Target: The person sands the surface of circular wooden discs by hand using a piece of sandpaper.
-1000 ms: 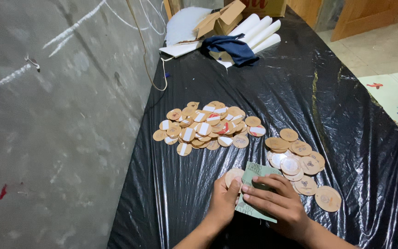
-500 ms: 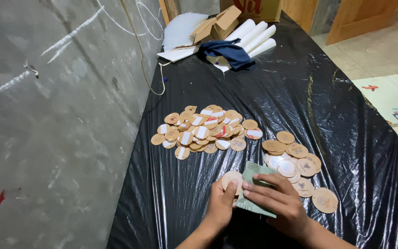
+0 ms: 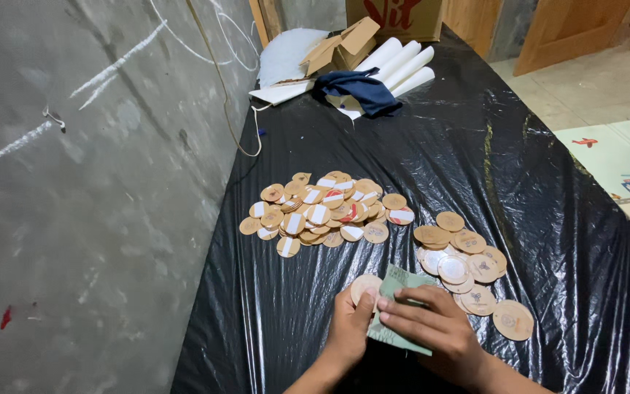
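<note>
Cardboard disc (image 3: 364, 286) pinched in left hand (image 3: 349, 326), right hand (image 3: 432, 325) gripping green sheet (image 3: 400, 306); both unmoved since earlier frames, lower centre, piles (image 3: 322, 208) untouched.

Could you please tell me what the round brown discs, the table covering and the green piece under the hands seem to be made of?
The round brown discs look like matte cardboard or thick paper: flat, tan, some with white strips. The black table covering seems thin plastic sheet, glossy and crinkled with highlights. The pale green rectangular piece, pressed under the left hand and right hand, looks like printed paper, though it is partly covered.
</note>
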